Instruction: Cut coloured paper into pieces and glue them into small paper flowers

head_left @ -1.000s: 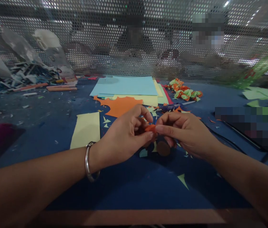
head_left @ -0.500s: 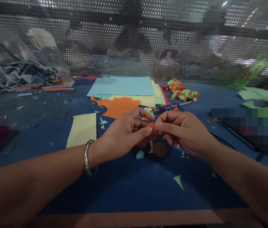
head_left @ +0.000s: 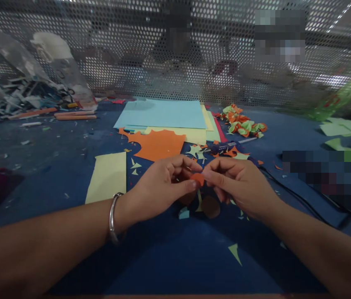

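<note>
A small orange paper piece (head_left: 198,179) is pinched between my two hands above the blue table. My left hand (head_left: 165,185), with a silver bangle at its wrist, grips the piece between thumb and fingers. From the other side, my right hand (head_left: 237,178) holds its edge between thumb and forefinger. Under the hands lie a brown disc (head_left: 210,207), a second brown shape partly hidden by my fingers, and a small light-blue scrap (head_left: 183,213). Beyond my left hand is a cut-out orange sheet (head_left: 159,143). Left of that hand rests a pale yellow sheet (head_left: 108,174).
Stacked coloured sheets (head_left: 163,114) lie at the back, beside crumpled orange and green paper pieces (head_left: 240,120). A dark-handled tool (head_left: 223,146) is nearby. A clear bottle (head_left: 72,74) leans at the left by scraps. A perforated metal screen (head_left: 125,50) stands behind, with people beyond it.
The view has tilted slightly, so my hands and the table things sit a little lower in the picture. Both hands still hold the orange paper piece.
</note>
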`<state>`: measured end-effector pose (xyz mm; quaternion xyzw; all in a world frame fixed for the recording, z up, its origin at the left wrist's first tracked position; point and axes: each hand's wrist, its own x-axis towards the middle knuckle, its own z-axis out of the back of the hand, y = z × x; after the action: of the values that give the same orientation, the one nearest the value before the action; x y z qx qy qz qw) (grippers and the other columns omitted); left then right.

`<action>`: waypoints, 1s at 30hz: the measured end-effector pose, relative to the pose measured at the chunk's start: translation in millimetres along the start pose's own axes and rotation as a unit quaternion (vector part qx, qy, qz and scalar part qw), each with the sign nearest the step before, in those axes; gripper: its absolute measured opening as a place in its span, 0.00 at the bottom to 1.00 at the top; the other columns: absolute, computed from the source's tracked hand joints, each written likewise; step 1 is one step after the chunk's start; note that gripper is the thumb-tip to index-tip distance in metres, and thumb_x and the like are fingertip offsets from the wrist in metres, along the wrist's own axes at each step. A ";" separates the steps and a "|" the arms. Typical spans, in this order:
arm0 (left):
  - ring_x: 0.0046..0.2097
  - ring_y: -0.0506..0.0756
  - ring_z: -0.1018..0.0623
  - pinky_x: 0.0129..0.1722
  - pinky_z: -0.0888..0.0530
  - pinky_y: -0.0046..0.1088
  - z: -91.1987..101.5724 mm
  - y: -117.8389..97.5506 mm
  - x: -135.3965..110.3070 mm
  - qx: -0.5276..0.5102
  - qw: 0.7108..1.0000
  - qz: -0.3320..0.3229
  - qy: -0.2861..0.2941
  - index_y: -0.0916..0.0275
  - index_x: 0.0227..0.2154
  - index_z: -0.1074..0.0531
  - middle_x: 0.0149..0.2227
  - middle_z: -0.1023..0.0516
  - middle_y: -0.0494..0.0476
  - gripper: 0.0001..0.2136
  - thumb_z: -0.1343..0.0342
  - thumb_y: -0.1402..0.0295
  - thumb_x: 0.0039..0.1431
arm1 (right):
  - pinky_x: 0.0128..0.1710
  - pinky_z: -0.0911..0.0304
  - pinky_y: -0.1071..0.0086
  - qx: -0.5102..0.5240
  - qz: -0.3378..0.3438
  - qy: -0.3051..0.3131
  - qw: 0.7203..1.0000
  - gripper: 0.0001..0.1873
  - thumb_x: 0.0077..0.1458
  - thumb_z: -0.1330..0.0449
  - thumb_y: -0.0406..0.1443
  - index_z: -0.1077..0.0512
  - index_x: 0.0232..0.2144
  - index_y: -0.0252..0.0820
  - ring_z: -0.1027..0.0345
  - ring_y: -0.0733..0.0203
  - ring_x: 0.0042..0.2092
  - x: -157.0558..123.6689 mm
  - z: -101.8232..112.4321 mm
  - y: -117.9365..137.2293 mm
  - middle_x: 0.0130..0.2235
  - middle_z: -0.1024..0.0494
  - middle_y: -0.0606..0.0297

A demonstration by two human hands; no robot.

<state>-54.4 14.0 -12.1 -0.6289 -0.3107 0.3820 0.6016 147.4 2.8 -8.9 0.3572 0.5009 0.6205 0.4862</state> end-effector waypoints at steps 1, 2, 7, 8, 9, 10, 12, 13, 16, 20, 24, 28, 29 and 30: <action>0.30 0.50 0.24 0.32 0.25 0.26 0.5 0.1 0.3 -0.007 1.000 0.013 0.002 0.63 0.43 0.28 0.29 0.23 0.51 0.12 0.37 0.68 0.57 | 0.16 0.44 0.79 -0.008 0.001 -0.001 1.000 0.15 0.56 0.33 0.46 0.27 0.29 0.40 0.40 0.71 0.17 -0.2 -0.4 0.7 0.16 0.33 0.74; 0.29 0.50 0.24 0.32 0.25 0.27 1.0 0.2 0.5 -0.011 1.000 0.023 0.004 0.63 0.42 0.27 0.29 0.23 0.51 0.11 0.37 0.68 0.57 | 0.16 0.44 0.78 -0.013 0.001 -0.002 1.000 0.15 0.56 0.34 0.46 0.27 0.29 0.40 0.40 0.71 0.17 -0.5 -0.8 1.6 0.16 0.32 0.74; 0.30 0.50 0.23 0.33 0.27 0.26 5.4 -2.2 1.7 -0.002 1.000 0.022 0.006 0.64 0.34 0.26 0.28 0.23 0.52 0.07 0.37 0.65 0.59 | 0.17 0.44 0.76 -0.034 0.022 -0.016 0.999 0.14 0.56 0.34 0.45 0.27 0.29 0.40 0.38 0.71 0.18 -0.7 0.0 5.4 0.20 0.31 0.74; 0.30 0.49 0.24 0.33 0.28 0.25 7.1 -2.8 2.2 0.002 1.000 0.009 -0.013 0.64 0.33 0.26 0.29 0.23 0.51 0.08 0.37 0.65 0.59 | 0.18 0.43 0.76 -0.055 0.031 -0.021 0.998 0.14 0.57 0.35 0.45 0.26 0.30 0.41 0.38 0.70 0.18 0.0 1.7 4.8 0.21 0.31 0.73; 0.30 0.48 0.25 0.33 0.29 0.23 9.1 -3.2 2.9 0.005 0.999 -0.005 -0.037 0.64 0.32 0.26 0.29 0.23 0.51 0.08 0.37 0.65 0.59 | 0.19 0.42 0.75 -0.087 0.043 -0.026 0.995 0.13 0.59 0.37 0.44 0.26 0.31 0.41 0.37 0.70 0.19 1.0 3.8 3.6 0.22 0.30 0.72; 0.29 0.47 0.26 0.32 0.30 0.22 11.1 -3.3 3.7 0.002 0.998 -0.016 -0.061 0.64 0.32 0.27 0.29 0.24 0.50 0.08 0.36 0.65 0.58 | 0.21 0.41 0.74 -0.129 0.061 -0.028 0.989 0.11 0.61 0.38 0.43 0.26 0.32 0.41 0.36 0.69 0.21 2.2 6.3 2.0 0.24 0.28 0.70; 0.30 0.46 0.27 0.32 0.30 0.22 14.8 -2.6 5.6 -0.020 0.996 -0.019 -0.090 0.64 0.32 0.27 0.30 0.25 0.49 0.08 0.36 0.65 0.58 | 0.26 0.39 0.73 -0.239 0.112 -0.013 0.965 0.07 0.62 0.40 0.38 0.25 0.35 0.42 0.34 0.67 0.26 4.8 11.1 -2.1 0.29 0.26 0.67; 0.30 0.46 0.27 0.33 0.30 0.22 16.1 -1.9 6.6 -0.036 0.995 -0.013 -0.095 0.64 0.32 0.28 0.30 0.25 0.49 0.08 0.36 0.65 0.58 | 0.28 0.38 0.72 -0.294 0.139 0.007 0.946 0.06 0.62 0.41 0.36 0.24 0.36 0.41 0.34 0.66 0.28 5.9 13.1 -4.2 0.31 0.25 0.65; 0.32 0.46 0.26 0.34 0.29 0.21 17.7 -0.3 8.8 -0.066 0.993 0.004 -0.095 0.63 0.32 0.29 0.31 0.25 0.49 0.08 0.37 0.65 0.59 | 0.31 0.39 0.70 -0.417 0.188 0.082 0.886 0.09 0.62 0.46 0.31 0.25 0.39 0.40 0.33 0.63 0.33 7.3 16.2 -8.2 0.36 0.25 0.61; 0.31 0.46 0.26 0.34 0.28 0.21 18.3 -0.5 9.8 -0.068 0.995 0.014 -0.079 0.63 0.32 0.31 0.31 0.24 0.49 0.09 0.38 0.66 0.60 | 0.32 0.40 0.68 -0.495 0.201 0.132 0.835 0.13 0.66 0.51 0.32 0.26 0.39 0.39 0.32 0.59 0.35 5.6 16.8 -8.1 0.37 0.27 0.59; 0.34 0.48 0.25 0.36 0.27 0.24 18.9 0.7 8.5 -0.031 0.998 0.004 -0.052 0.63 0.34 0.31 0.35 0.22 0.52 0.08 0.40 0.65 0.63 | 0.32 0.41 0.67 -0.516 0.204 0.150 0.818 0.13 0.66 0.52 0.33 0.27 0.37 0.38 0.32 0.58 0.34 4.6 17.0 -5.3 0.35 0.28 0.59; 0.33 0.49 0.25 0.35 0.28 0.25 10.4 4.9 0.0 0.047 0.997 -0.018 -0.054 0.61 0.37 0.30 0.33 0.25 0.51 0.09 0.43 0.61 0.65 | 0.34 0.40 0.66 -0.493 0.185 0.141 0.838 0.09 0.64 0.50 0.33 0.30 0.35 0.39 0.33 0.58 0.36 4.1 13.5 -3.4 0.35 0.29 0.60; 0.33 0.50 0.25 0.35 0.27 0.26 6.9 6.2 -3.3 0.053 0.997 -0.021 -0.053 0.60 0.38 0.30 0.32 0.25 0.50 0.09 0.44 0.60 0.66 | 0.34 0.41 0.66 -0.492 0.179 0.131 0.842 0.08 0.63 0.49 0.32 0.31 0.34 0.40 0.34 0.58 0.35 3.9 11.8 -3.1 0.34 0.29 0.61; 0.33 0.51 0.25 0.35 0.27 0.26 3.5 7.7 -6.7 0.060 0.997 -0.024 -0.048 0.60 0.38 0.30 0.32 0.25 0.50 0.09 0.45 0.59 0.67 | 0.33 0.42 0.66 -0.491 0.170 0.121 0.845 0.07 0.61 0.48 0.31 0.32 0.32 0.40 0.35 0.59 0.34 3.7 9.7 -2.7 0.33 0.30 0.61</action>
<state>-61.3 9.5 -19.0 -0.5650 -0.3307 0.4152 0.6317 156.1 9.1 -9.3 0.0733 0.1166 0.8970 0.4201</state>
